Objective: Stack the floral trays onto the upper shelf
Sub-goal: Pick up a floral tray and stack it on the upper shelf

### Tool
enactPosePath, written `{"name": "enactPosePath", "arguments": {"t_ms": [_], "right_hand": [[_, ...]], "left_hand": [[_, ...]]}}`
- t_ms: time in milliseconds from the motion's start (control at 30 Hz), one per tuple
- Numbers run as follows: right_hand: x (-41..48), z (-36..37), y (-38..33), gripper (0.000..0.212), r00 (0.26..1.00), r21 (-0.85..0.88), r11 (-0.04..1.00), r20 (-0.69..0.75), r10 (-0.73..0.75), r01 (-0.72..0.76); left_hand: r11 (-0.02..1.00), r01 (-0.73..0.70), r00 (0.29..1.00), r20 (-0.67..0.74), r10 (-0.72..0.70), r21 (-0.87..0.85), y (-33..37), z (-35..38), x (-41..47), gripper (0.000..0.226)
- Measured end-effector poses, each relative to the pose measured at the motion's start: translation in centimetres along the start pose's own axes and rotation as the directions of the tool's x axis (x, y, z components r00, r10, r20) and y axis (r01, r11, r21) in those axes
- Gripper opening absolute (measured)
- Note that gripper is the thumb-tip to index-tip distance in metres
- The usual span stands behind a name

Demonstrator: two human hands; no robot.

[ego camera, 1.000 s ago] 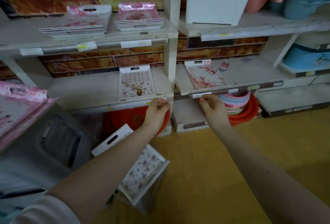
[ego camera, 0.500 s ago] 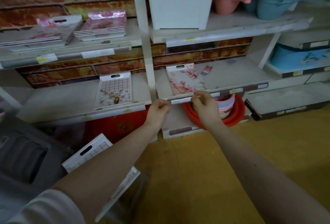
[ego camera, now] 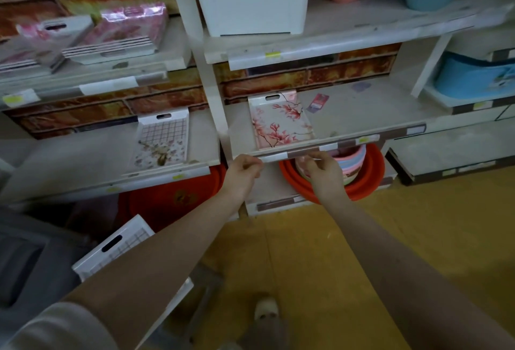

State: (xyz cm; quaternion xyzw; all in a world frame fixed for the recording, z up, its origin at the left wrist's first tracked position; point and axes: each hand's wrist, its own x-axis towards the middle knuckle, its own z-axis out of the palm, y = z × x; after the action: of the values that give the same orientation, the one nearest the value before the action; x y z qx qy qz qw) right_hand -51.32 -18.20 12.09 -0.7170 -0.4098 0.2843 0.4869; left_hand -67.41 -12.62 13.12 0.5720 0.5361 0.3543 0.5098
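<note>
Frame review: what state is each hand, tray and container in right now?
Left hand, pinching the label strip on the middle shelf edge.
Right hand, pinching the same strip.
Blossom tray, flat on the middle shelf, alone.
Grid tray, flat in the left bay, alone.
Tray stacks, stacked on the upper shelf.
Low tray, tilted, partly hidden by the left arm.
Red basin, holding nested bowls.

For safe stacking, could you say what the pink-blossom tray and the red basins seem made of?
White rectangular pink-blossom tray: probably glossy plastic or melamine; moulded rim, handle slot. Round red basins: likely smooth plastic; thin nested rims.
</note>
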Motion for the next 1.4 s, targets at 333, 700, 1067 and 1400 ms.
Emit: {"name": "enactPosePath", "arguments": {"t_ms": [333,700,1067,1400], "right_hand": [[12.6,3.7,2.7,0.026,0.986,-0.098,0.981,0.0,0.166,-0.165],[20.7,5.4,7.3,0.026,0.868,0.157,0.86,-0.031,0.496,-0.485],[28.0,6.6,13.2,0.031,0.791,0.316,0.739,0.067,0.608,-0.595],[35.9,8.4,23.4,0.021,0.747,0.608,0.536,0.147,0.648,-0.585]], "left_hand": [[0.986,0.16,0.986,0.031,-0.162,0.04,-3.6,3.3,14.5,0.01],[0.915,0.401,0.916,-0.01,-0.402,-0.048,-6.8,4.8,22.7,0.014],[0.794,0.581,0.808,0.009,-0.589,-0.182,-11.7,7.4,29.9,0.028],[0.627,0.616,0.704,-0.022,-0.709,-0.477,-20.1,13.1,37.5,0.016]]}}
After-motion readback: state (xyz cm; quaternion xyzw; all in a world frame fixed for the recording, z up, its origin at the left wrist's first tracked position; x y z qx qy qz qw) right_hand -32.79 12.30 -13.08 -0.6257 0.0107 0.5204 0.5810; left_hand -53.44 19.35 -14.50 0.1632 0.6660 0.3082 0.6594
